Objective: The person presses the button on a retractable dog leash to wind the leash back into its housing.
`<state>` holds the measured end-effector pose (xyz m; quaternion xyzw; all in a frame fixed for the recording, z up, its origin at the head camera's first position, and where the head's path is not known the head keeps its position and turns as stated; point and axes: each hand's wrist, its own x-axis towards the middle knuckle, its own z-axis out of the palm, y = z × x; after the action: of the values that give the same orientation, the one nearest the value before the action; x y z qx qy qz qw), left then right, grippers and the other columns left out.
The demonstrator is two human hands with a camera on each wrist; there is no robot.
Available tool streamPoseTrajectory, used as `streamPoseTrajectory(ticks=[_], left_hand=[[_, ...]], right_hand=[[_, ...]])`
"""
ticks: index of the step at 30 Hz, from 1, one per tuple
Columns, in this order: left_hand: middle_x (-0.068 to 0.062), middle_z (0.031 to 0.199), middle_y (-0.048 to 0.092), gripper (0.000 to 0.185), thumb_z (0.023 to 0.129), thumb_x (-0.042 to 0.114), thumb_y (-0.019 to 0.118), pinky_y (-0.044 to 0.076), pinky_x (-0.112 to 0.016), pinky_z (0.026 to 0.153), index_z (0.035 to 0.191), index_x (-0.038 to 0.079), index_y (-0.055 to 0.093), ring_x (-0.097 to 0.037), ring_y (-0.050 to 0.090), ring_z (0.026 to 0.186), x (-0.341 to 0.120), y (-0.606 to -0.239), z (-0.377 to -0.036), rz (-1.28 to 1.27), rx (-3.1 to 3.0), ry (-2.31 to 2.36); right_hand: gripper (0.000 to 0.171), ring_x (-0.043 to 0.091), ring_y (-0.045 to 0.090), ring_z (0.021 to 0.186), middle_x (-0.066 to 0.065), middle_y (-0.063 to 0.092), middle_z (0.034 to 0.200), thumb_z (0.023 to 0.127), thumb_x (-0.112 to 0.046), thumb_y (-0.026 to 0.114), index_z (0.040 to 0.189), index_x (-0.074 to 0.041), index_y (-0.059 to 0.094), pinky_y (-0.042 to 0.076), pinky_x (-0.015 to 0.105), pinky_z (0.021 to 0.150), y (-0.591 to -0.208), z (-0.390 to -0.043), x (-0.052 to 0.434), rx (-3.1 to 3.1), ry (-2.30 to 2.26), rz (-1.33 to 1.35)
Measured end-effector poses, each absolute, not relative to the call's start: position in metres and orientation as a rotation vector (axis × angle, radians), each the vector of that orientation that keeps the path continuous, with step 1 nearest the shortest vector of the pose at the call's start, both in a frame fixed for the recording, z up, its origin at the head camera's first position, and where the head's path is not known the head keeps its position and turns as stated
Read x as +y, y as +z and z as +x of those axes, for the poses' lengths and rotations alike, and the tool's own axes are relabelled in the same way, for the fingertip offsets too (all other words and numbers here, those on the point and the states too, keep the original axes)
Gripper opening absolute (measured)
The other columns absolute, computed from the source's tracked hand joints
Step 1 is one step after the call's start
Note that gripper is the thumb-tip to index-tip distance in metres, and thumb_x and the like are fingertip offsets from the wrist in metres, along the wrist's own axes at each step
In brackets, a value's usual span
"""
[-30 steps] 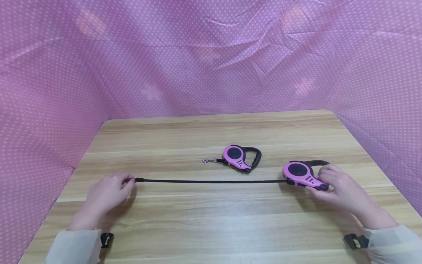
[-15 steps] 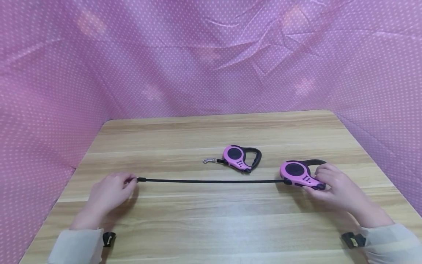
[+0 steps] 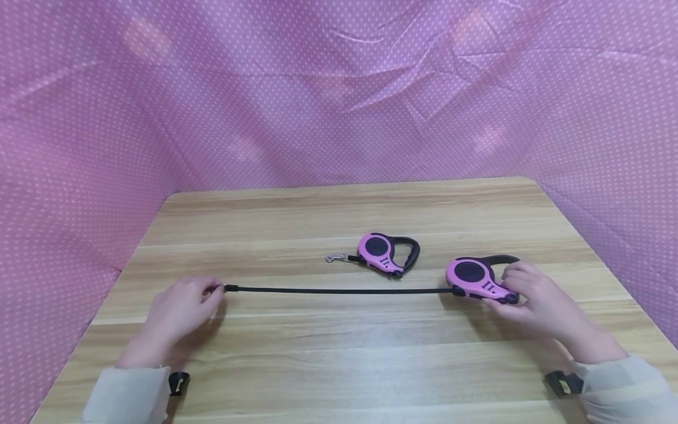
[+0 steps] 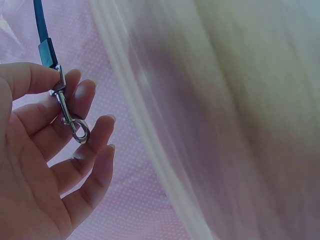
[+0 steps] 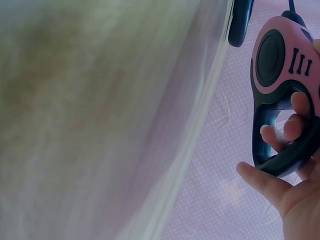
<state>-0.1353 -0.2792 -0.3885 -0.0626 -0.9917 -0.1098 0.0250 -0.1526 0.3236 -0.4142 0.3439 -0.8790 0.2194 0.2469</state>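
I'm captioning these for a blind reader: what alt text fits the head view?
Two hands stretch a black cord across a wooden table: the left hand pinches its clip end, the right hand holds a pink leash reel. A second reel lies behind.

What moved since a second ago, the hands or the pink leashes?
The right hand slid the pink leash case it holds a little to the left, and the left hand, pinching the metal clip, crept right, so the black cord between them got shorter. Both hands kept their hold. The second pink leash stayed put on the wooden table.
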Motion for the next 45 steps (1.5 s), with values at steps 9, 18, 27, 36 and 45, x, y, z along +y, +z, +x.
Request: streamPoseTrajectory(ticks=[9,18,27,36,45], left_hand=[[-0.017,0.114,0.071,0.032,0.098,0.029,0.053,0.053,-0.061,0.074,0.118,0.010,0.069,-0.041,0.066,0.103,-0.277,-0.388,-0.137,-0.178,-3.084,-0.343],[-0.017,0.115,0.071,0.032,0.098,0.031,0.053,0.053,-0.060,0.074,0.117,0.011,0.069,-0.041,0.065,0.104,-0.274,-0.387,-0.138,-0.170,-3.101,-0.343],[-0.013,0.108,0.073,0.027,0.098,0.030,0.054,0.053,-0.058,0.071,0.110,0.013,0.071,-0.037,0.067,0.099,-0.272,-0.388,-0.139,-0.196,-3.086,-0.345],[-0.016,0.111,0.072,0.030,0.097,0.030,0.054,0.054,-0.059,0.074,0.113,0.011,0.070,-0.039,0.066,0.101,-0.269,-0.387,-0.139,-0.208,-3.091,-0.349],[-0.014,0.109,0.072,0.028,0.097,0.029,0.054,0.054,-0.057,0.072,0.111,0.012,0.071,-0.038,0.067,0.100,-0.268,-0.388,-0.139,-0.226,-3.086,-0.353]], right_hand=[[0.031,0.004,0.046,0.084,-0.007,0.057,0.082,0.063,-0.020,0.086,0.068,-0.022,0.055,0.041,0.019,0.072,-0.413,-0.154,0.321,-2.390,0.575,0.966],[0.033,0.004,0.046,0.082,-0.008,0.056,0.082,0.061,-0.018,0.087,0.068,-0.024,0.055,0.041,0.018,0.070,-0.412,-0.155,0.319,-2.391,0.591,0.962],[0.032,0.007,0.046,0.081,-0.008,0.057,0.083,0.067,-0.027,0.086,0.069,-0.025,0.055,0.040,0.018,0.069,-0.413,-0.155,0.317,-2.383,0.610,0.980],[0.029,0.007,0.046,0.082,-0.007,0.057,0.084,0.072,-0.032,0.084,0.070,-0.023,0.056,0.040,0.018,0.069,-0.416,-0.157,0.317,-2.370,0.625,0.997],[0.028,0.006,0.046,0.082,-0.009,0.056,0.083,0.070,-0.029,0.085,0.070,-0.023,0.057,0.040,0.018,0.069,-0.417,-0.156,0.316,-2.362,0.623,1.012]])
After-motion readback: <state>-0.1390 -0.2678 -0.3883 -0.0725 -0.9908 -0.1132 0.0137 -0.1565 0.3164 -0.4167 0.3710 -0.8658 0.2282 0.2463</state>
